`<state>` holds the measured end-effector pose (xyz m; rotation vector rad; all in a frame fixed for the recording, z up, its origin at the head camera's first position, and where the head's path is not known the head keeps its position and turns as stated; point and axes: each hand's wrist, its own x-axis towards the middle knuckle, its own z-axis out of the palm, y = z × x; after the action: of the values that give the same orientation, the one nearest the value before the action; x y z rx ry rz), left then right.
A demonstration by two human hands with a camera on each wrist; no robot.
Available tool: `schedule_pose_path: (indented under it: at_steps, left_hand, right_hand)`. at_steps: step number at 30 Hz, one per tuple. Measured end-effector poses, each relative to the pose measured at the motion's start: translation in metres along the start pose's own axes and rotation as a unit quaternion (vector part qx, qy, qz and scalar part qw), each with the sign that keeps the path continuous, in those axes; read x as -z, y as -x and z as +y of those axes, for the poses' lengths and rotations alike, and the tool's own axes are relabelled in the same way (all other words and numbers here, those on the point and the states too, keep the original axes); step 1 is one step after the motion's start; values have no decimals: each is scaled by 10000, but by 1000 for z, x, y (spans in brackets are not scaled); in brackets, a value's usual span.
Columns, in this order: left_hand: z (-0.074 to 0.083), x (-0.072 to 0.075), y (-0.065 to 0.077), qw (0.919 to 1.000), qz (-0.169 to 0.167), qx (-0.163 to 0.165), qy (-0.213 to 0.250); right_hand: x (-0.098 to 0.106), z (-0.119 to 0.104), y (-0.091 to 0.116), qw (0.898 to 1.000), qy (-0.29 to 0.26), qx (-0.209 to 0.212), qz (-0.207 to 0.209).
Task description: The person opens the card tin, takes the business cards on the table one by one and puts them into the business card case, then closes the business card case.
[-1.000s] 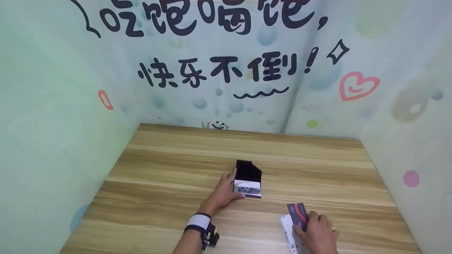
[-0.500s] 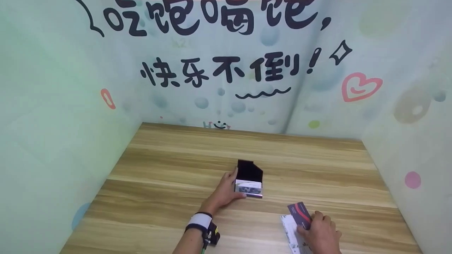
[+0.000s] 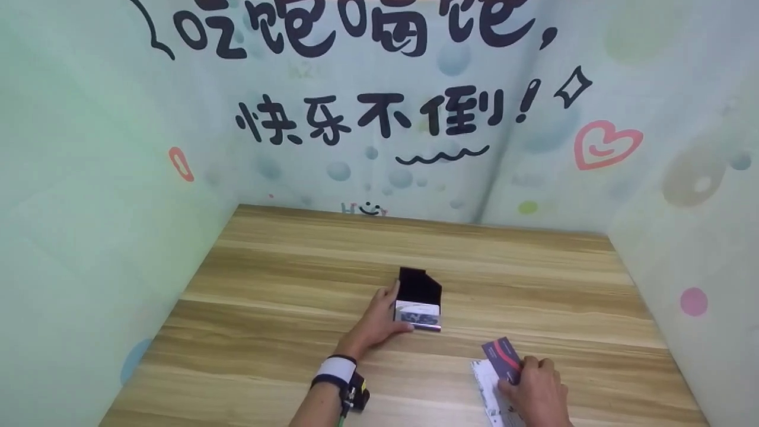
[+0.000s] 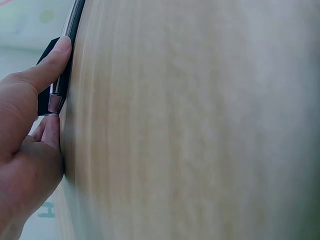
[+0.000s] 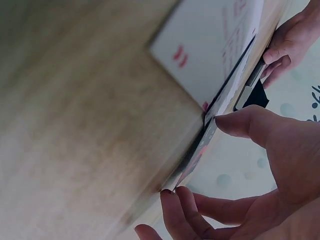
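In the head view an open card case [image 3: 420,286] lies on the table, its black lid raised and a white card with a grey picture [image 3: 418,314] in its lower part. My left hand [image 3: 373,320] holds the case by its left side, the thumb along its near edge; the left wrist view shows the thumb [image 4: 52,62] pressed against the case. Nearer and to the right, my right hand [image 3: 539,388] pinches a dark business card [image 3: 500,356] with a red stripe by its edges. Under it lies a white printed card [image 3: 485,382], partly hidden by that hand.
The wood-grain table [image 3: 267,279] is enclosed by pale printed curtains [image 3: 367,178] at the back and both sides. A wrist camera [image 3: 357,394] is strapped on the left forearm. In the right wrist view, the white card [image 5: 205,55] carries red print.
The dark card has turned slightly counterclockwise in my right hand, its far end tipping left. My left hand and the card case keep their place; the head view shifted a little.
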<state>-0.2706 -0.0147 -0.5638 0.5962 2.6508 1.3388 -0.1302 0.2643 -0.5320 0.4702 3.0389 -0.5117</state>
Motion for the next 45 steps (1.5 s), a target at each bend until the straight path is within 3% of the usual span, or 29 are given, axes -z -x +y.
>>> schedule_pose_path:
  at_steps: [14, 19, 24, 28, 32, 34, 40, 43, 45]
  left_hand:
    - [3, 1, 0, 10000, -37, 17, -52]
    - [0, 1, 0, 10000, -21, -52, -49]
    - [0, 1, 0, 10000, 2, -67, 3]
    - [0, 1, 0, 10000, -11, -60, 58]
    - [0, 0, -1, 9999, 31, -53, 86]
    - [0, 0, -1, 9999, 55, -35, 86]
    - [-1, -3, 0, 9999, -30, 94, 91]
    - [-1, -3, -1, 10000, 14, 83, 49]
    - [-1, -2, -2, 10000, 34, 44, -18]
  right_hand:
    - [3, 2, -7, 9977, 340, 415, 422]
    - [3, 0, -14, 9914, 275, 943, 865]
    - [1, -1, -25, 9702, 271, 1819, 1577]
    - [0, -2, -35, 9412, 402, 2468, 2271]
    - [0, -7, -46, 9172, 501, 2975, 2603]
    - [1, -10, -51, 9119, 462, 3126, 2617]
    - [1, -21, -61, 9100, 274, 3289, 2510]
    - [0, -27, -67, 8995, 367, 3511, 2575]
    - [-2, -31, -71, 8873, 470, 3710, 2699]
